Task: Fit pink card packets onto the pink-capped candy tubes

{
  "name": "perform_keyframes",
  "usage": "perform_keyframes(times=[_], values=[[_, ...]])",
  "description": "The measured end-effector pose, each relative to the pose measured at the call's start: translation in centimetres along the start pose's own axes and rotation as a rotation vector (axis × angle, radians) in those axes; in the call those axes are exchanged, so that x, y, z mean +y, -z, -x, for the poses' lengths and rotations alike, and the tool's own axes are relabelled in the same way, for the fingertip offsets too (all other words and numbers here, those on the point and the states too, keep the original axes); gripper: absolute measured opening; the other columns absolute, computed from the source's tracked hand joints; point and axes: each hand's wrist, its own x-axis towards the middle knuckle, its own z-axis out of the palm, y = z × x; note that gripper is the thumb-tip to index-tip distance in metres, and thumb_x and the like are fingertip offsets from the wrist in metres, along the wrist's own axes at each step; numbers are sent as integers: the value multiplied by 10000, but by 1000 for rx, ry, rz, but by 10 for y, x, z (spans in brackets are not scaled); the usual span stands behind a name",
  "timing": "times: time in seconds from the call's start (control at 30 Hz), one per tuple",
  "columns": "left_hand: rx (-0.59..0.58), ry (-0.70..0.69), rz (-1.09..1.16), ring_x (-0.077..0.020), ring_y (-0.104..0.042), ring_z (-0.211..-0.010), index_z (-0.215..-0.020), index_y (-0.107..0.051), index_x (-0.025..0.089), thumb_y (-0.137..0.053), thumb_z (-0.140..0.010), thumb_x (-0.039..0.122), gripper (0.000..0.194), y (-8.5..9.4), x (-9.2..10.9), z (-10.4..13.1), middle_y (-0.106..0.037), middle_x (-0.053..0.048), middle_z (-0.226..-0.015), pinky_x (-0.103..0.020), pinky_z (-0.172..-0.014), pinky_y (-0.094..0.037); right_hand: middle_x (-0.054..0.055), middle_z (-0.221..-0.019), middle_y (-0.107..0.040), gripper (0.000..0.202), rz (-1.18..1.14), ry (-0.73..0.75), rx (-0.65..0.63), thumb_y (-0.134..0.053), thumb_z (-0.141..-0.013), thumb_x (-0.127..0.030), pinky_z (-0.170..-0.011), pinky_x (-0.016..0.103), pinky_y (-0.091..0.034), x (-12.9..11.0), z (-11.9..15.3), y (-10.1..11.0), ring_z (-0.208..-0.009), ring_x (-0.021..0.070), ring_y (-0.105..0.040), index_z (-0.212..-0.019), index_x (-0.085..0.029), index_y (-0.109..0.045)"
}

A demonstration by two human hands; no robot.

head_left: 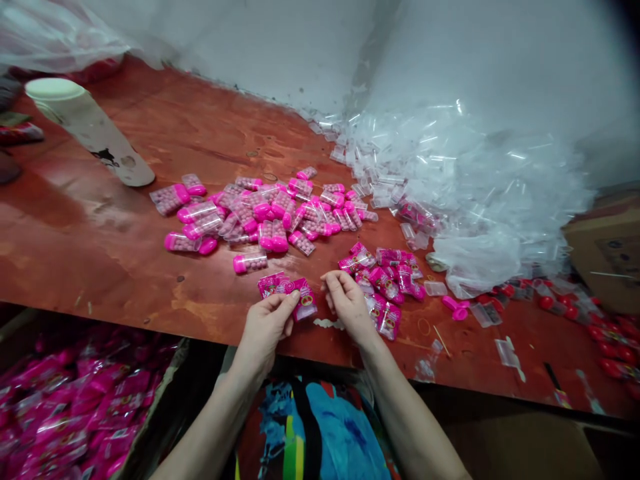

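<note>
My left hand (269, 323) is closed over the table's front edge, thumb on top of small pink printed packets (306, 308). To its right, my right hand (346, 301) has thumb and fingers curled together; whatever lies between them, if anything, is hidden. Beside the right hand is a pile of filled pink packets (387, 283). Beyond both hands lies a heap of small clear tubes (245, 210) with bright pink caps and pale pink balls inside. One such tube (250, 262) lies apart, just beyond the left hand's packets.
A white bottle (93, 133) stands at the back left of the reddish table (210, 143). Clear plastic bags (480, 180) and empty tubes heap up against the wall. Red-capped pieces (617, 350) lie far right. A container of pink packets (75, 407) sits below left.
</note>
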Motion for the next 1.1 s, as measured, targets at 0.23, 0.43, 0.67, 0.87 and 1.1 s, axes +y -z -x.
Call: perform_keyframes(times=[0.23, 0.43, 0.67, 0.87, 1.1], values=[[-10, -7, 11, -51, -275, -385, -583, -540, 169, -691, -742, 513, 408, 0, -2, 2, -391, 62, -391, -212, -414, -149, 126, -1121, -574, 293, 696, 482, 186, -441, -941, -304, -906, 370, -437, -15, -36, 16, -1002, 234, -547, -1160, -166, -579], [-15, -10, 6, -53, -283, -383, -594, -551, 167, -694, -733, 515, 401, 1, -2, 4, -394, 62, -388, -210, -414, -148, 167, -1200, -554, 322, 1244, 402, 74, -458, -939, -261, -931, 449, -395, -6, -49, 5, -1106, 312, -482, -1219, -158, -580], [18, 5, 16, -57, -272, -372, -578, -533, 176, -703, -718, 516, 405, 0, -1, 6, -398, 60, -375, -218, -411, -145, 181, -1274, -512, 326, 1322, 388, 90, -464, -937, -258, -920, 445, -379, -11, -48, 2, -1121, 320, -459, -1235, -172, -565], [-20, 3, 16, -59, -285, -381, -577, -533, 178, -689, -732, 533, 417, 0, -3, 7, -402, 62, -390, -220, -425, -155, 222, -1288, -519, 342, 1442, 371, 248, -505, -910, -270, -936, 526, -320, -12, -72, 15, -1176, 369, -414, -1224, -153, -577], [-5, -1, 31, -60, -286, -388, -581, -530, 178, -687, -736, 524, 410, 3, -4, 6, -405, 63, -387, -215, -426, -154, 170, -1099, -627, 248, 1375, 360, 61, -492, -918, -229, -927, 478, -347, -10, -67, 20, -1050, 308, -524, -1099, -172, -651]])
